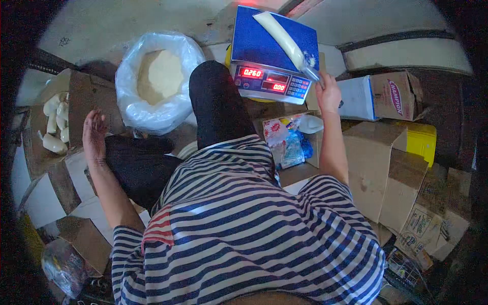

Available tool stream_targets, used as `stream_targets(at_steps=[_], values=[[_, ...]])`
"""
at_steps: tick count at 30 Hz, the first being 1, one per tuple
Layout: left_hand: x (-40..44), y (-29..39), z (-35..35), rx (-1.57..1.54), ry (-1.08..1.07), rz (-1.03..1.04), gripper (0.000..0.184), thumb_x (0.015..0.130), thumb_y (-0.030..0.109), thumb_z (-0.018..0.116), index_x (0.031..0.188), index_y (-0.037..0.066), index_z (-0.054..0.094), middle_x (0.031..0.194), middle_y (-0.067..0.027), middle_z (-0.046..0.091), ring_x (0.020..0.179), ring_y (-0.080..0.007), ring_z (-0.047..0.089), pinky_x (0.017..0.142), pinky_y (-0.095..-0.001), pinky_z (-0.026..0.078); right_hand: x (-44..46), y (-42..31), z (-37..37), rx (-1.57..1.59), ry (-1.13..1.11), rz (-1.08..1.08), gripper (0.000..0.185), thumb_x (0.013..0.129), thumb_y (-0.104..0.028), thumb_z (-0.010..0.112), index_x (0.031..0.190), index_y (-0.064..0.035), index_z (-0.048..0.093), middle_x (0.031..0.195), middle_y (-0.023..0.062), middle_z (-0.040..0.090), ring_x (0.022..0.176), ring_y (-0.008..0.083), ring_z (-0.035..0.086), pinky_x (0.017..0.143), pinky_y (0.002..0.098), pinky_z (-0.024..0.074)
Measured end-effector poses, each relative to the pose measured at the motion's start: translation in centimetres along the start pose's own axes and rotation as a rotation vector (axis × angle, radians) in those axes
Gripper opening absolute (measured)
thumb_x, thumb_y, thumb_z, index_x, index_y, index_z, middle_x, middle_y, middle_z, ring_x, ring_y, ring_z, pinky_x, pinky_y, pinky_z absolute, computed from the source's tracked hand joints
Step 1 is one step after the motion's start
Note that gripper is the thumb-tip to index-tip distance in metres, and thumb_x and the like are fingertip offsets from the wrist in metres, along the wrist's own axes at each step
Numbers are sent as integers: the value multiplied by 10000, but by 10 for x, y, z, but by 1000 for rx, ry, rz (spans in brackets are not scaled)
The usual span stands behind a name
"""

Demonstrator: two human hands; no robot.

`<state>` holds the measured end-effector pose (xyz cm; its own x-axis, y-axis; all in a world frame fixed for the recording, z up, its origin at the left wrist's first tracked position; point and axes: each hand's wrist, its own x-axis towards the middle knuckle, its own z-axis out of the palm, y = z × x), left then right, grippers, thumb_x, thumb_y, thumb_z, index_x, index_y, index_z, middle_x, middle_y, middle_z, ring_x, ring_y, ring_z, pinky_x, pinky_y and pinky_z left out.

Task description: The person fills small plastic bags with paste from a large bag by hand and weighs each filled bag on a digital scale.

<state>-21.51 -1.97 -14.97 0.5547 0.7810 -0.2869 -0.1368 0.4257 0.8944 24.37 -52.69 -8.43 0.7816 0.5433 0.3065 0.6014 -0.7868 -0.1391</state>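
My right hand (329, 94) is closed around a shiny metal scoop (311, 72) at the front right corner of a blue-topped digital scale (254, 43). A long, narrow plastic bag of pale powder (279, 35) lies slantwise on the scale, its lower end by the scoop. A little loose powder shows beside it. The red display (251, 72) reads 0.260. Off to the left, my left hand (94, 133) is by my knee, holding nothing, its fingers loosely apart. Between my hands stands a big clear plastic sack (127, 96) with pale powder (161, 76) inside.
At left, a cardboard box (38, 122) holds several filled bags (57, 119). Right of my knee, an open box contains colourful packets (292, 145) and a white scoop-like piece (310, 123). Cartons (368, 162), a CHAMPION box (394, 94) and a yellow container (422, 140) crowd the right.
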Motion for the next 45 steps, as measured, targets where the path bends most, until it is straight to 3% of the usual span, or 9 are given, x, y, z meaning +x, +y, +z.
stream_targets(at_steps=[9,19,22,25,28,30,33,43,45], values=[[0,2,3,-37,-19,-14,371,890,304,517,1183,78,496,1215,-81,509,1124,-226,478,957,-360,364,-19,-6,3,35,28,181,294,744,-163,618,1030,-97,605,943,125,590,822,304,583,711,401,470],[-7,10,16,-8,19,-15,347,892,284,519,1169,76,507,1155,-62,542,1075,-212,506,941,-359,382,-4,-5,13,24,34,87,347,739,-163,653,1080,-133,605,930,111,606,733,263,592,669,355,475],[-6,8,16,-22,19,-17,342,893,284,519,1166,79,510,1145,-61,550,1061,-212,516,936,-362,385,4,-8,20,69,5,198,309,721,-155,639,1026,-116,627,956,128,615,870,301,593,767,404,469],[-5,8,17,-25,8,-11,331,898,280,512,1162,81,514,1146,-59,552,1054,-207,521,932,-360,390,10,-3,34,100,35,180,392,730,-156,658,1115,-115,596,998,125,612,778,242,608,702,334,482],[-7,11,19,-17,7,-14,320,903,274,504,1158,81,518,1151,-58,548,1055,-201,519,935,-355,390,13,-2,42,181,-16,248,401,737,-118,655,1128,-72,581,1053,136,611,868,211,608,770,311,471],[-7,9,15,-19,7,-11,314,905,271,500,1156,82,519,1151,-58,548,1057,-198,518,937,-352,390,10,4,52,541,34,319,413,742,-83,656,1143,-44,565,1071,128,607,946,191,584,823,301,450],[-5,6,13,-38,29,-31,318,905,268,500,1157,74,515,1163,-60,537,1070,-201,505,946,-350,378,1,-7,34,650,-27,469,418,746,-56,653,1149,-12,550,1038,97,608,942,170,567,832,289,440],[-9,11,23,0,38,-2,346,895,306,513,1154,76,516,1184,-68,527,1098,-203,483,954,-348,349,-27,17,41,800,51,463,422,762,-67,651,1166,-14,542,1056,69,583,864,114,538,755,239,433],[-8,9,21,-10,40,-14,347,895,306,511,1154,75,515,1189,-72,523,1101,-205,481,952,-349,352,-29,13,36,797,111,443,392,757,-47,640,1137,-9,553,940,75,622,819,149,582,738,270,471]])
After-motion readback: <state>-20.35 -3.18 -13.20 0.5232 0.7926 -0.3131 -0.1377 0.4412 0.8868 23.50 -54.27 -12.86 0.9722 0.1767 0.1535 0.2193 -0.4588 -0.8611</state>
